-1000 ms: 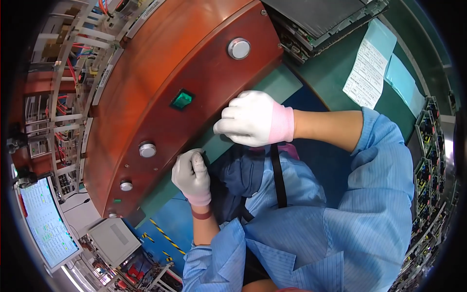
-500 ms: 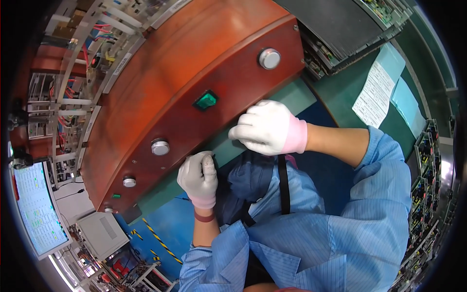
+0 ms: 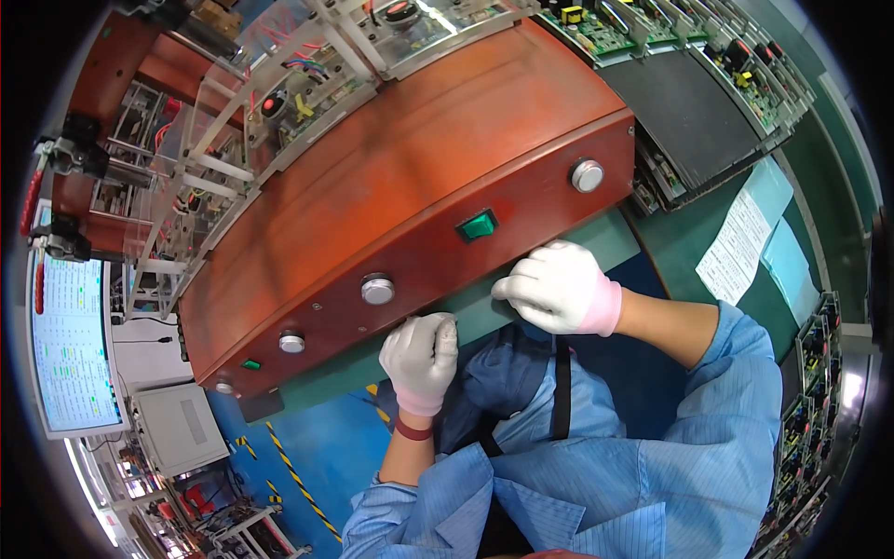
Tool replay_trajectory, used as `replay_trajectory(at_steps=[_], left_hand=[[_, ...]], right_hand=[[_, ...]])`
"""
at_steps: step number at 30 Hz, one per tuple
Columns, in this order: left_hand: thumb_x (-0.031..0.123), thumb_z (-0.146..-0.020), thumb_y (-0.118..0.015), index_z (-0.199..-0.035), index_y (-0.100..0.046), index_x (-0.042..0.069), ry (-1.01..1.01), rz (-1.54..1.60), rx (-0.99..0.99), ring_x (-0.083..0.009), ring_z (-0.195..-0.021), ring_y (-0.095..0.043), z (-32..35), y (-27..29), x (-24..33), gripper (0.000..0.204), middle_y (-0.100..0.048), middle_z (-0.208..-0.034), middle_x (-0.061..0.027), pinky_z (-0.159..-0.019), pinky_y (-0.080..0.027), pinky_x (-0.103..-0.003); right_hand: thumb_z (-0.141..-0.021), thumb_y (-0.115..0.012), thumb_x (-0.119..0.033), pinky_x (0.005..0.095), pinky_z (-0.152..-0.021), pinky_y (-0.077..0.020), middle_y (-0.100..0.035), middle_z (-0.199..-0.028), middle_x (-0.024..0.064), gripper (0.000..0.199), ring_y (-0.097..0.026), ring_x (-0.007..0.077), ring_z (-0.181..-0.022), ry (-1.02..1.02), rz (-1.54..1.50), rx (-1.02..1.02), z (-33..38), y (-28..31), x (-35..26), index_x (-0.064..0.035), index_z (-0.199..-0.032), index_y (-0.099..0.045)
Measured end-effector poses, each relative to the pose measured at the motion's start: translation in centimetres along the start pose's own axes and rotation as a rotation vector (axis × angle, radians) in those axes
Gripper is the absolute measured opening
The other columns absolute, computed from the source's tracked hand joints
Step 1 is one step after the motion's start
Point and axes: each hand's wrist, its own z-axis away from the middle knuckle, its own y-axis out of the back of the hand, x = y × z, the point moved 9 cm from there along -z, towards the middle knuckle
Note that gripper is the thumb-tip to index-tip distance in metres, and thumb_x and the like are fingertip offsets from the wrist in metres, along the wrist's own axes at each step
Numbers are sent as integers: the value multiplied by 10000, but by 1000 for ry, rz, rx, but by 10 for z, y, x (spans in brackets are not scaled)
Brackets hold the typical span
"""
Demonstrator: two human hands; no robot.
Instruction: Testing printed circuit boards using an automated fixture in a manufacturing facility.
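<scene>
Resting left grip (image 3: 419,363) and right grip (image 3: 557,287) curled closed by the bench (image 3: 612,238), any contents hidden, we risk bumping the green switch (image 3: 479,225), right grip's ten o'clock, by reaching carelessly.

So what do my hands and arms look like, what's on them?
Your left hand and right hand wear whitish gloves, with pink cuffs; the left one looks greyer and has a small dark smudge at the thumb. A dark red band circles the left wrist. The sleeves are light blue, finely striped, and end short of the wrists.
</scene>
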Motion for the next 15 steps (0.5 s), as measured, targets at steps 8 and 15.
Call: replay_trajectory(at_steps=[8,15], left_hand=[[213,-874,-687,-836,-728,100,-5,-15,-3,-228,-629,-574,-2,-1,0,126,-698,-774,-12,-649,-469,-323],[213,-876,-684,-844,-728,101,-15,-19,6,-229,-631,-577,-1,0,0,124,-687,-759,-14,-646,-467,-325]], right_hand=[[-824,-645,-152,327,-750,-479,-608,-851,26,201,-592,227,-781,-18,10,-57,1,-4,3,-148,-1022,-681],[-813,-649,-158,322,-745,-478,-603,-838,27,212,-591,226,-762,-23,6,-47,0,-4,3,-150,-1023,-683]])
